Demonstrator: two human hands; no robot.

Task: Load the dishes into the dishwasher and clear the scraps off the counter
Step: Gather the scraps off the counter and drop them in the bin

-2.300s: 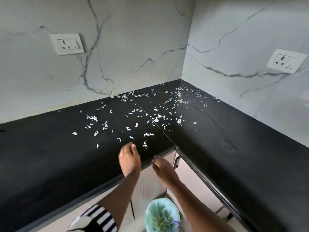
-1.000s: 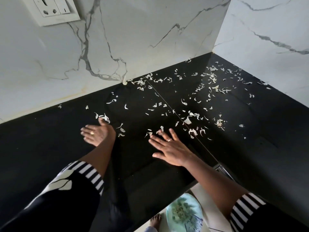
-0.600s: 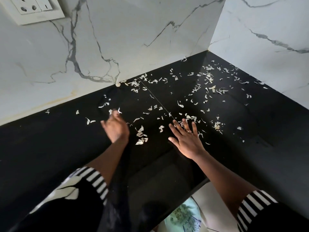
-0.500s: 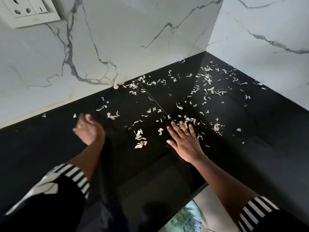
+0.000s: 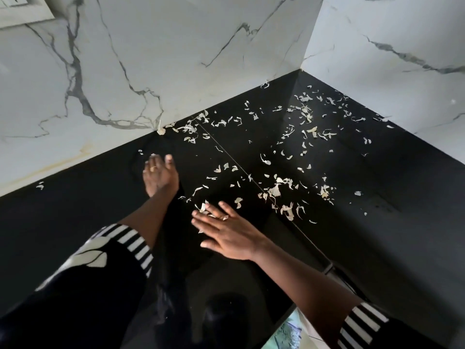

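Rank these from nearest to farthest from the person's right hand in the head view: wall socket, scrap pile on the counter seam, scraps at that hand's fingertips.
From the right hand:
1. Fingertip scraps, just beside its fingers.
2. Seam pile, off to its right.
3. Wall socket, far top left.

Two grey-veined white marble walls [image 5: 176, 59] meet in a corner.

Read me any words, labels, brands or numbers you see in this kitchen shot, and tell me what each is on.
No readable text anywhere.
Switch plate at top left: cut off by the frame, no marking legible.
Left sleeve: white shape and stripes, no letters.
Green container at the bottom edge: blurred pattern, unreadable.
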